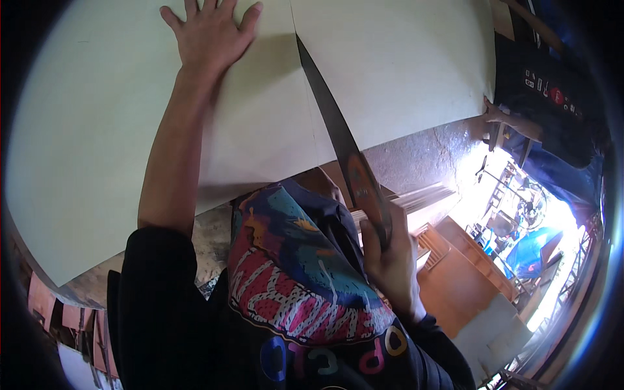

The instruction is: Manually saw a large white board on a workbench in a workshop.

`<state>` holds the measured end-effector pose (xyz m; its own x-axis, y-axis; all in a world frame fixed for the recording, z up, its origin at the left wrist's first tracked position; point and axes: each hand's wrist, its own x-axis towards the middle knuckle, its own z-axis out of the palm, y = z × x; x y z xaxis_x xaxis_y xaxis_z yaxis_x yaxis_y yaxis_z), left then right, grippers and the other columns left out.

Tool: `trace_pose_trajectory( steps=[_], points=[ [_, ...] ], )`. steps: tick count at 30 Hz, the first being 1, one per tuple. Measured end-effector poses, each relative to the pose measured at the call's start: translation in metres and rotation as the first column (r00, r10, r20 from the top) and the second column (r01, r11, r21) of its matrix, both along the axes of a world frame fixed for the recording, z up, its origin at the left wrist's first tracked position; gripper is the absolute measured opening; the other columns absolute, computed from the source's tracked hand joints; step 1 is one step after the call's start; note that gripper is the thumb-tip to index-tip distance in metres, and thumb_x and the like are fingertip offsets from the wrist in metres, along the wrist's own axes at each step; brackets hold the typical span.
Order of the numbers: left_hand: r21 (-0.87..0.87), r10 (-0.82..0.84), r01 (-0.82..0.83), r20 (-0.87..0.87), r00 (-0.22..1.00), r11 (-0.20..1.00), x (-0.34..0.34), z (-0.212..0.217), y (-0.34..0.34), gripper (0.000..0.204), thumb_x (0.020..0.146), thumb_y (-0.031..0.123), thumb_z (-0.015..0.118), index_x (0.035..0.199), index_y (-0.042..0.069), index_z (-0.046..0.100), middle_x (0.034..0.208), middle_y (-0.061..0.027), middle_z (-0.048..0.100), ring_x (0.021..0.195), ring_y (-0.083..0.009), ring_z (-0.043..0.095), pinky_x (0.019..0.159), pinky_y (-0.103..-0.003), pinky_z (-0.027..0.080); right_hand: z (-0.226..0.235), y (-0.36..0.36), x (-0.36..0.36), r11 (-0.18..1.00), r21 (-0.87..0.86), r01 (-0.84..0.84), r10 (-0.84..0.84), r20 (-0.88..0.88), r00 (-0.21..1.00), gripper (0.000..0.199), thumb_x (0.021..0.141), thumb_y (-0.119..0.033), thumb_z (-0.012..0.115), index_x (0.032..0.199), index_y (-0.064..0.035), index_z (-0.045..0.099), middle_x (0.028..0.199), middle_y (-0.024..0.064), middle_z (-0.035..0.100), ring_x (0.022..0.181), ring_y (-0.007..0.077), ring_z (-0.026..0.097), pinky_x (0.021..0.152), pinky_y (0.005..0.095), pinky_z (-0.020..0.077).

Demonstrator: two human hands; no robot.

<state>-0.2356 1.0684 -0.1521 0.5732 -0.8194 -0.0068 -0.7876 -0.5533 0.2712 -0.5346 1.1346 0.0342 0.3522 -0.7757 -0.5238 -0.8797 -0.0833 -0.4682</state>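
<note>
A large pale board [403,58] spreads across the upper part of the view. My left hand [211,36] lies flat on it with the fingers spread. My right hand [393,273] is wrapped round the wooden handle of a handsaw [328,110]. The blade slants up and left over the board's near edge, its tip meeting a thin dark line that runs toward the far side. Below the tip a fainter line continues toward me. Whether the teeth are inside the board is hard to tell.
At the right, another person in a dark shirt [552,97] has a hand [497,114] at the board's corner. Beneath the board shows a worn surface [97,283]. Wooden panels [455,279] stand lower right, with a bicycle [530,201] in bright light beyond.
</note>
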Motion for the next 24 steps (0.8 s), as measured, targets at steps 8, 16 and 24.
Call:
trace_pose_trajectory(
  steps=[8, 16, 24],
  points=[
    [-0.006, -0.022, 0.022, 0.011, 1.0, 1.0, -0.006, 0.003, -0.007, 0.062, 0.093, 0.046, 0.05, 0.145, 0.013, 0.045, 0.155, -0.015, 0.033, 0.142, -0.0471, 0.024, 0.111, -0.073, 0.011, -0.075, -0.068, 0.065, 0.987, -0.151, -0.053, 0.066, 0.08, 0.995, 0.019, 0.095, -0.018, 0.056, 0.103, -0.0048, 0.046, 0.069, 0.0288, 0.061, 0.07, 0.0511, 0.061, 0.056, 0.0561, 0.0488],
    [0.034, -0.003, 0.002, 0.02, 1.0, 0.999, -0.001, -0.004, -0.011, 0.062, 0.093, 0.046, 0.05, 0.145, 0.014, 0.044, 0.157, -0.014, 0.031, 0.144, -0.0442, 0.022, 0.112, -0.072, 0.009, -0.009, -0.004, 0.004, 0.999, -0.033, -0.001, 0.002, 0.032, 0.999, 0.033, 0.095, -0.015, 0.06, 0.125, -0.0056, 0.05, 0.098, 0.0242, 0.069, 0.092, 0.0411, 0.069, 0.073, 0.0477, 0.0565],
    [-0.686, -0.455, 0.006, -0.476, 0.753, 0.728, 0.028, -0.049, 0.013, 0.061, 0.095, 0.046, 0.046, 0.148, 0.016, 0.041, 0.158, -0.0134, 0.029, 0.145, -0.0438, 0.022, 0.113, -0.07, 0.009, -0.019, 0.001, 0.009, 0.997, -0.075, 0.007, -0.002, 0.073, 0.997, 0.029, 0.094, -0.016, 0.06, 0.119, -0.0061, 0.048, 0.095, 0.0266, 0.067, 0.084, 0.0476, 0.065, 0.063, 0.0506, 0.0539]
  ],
)
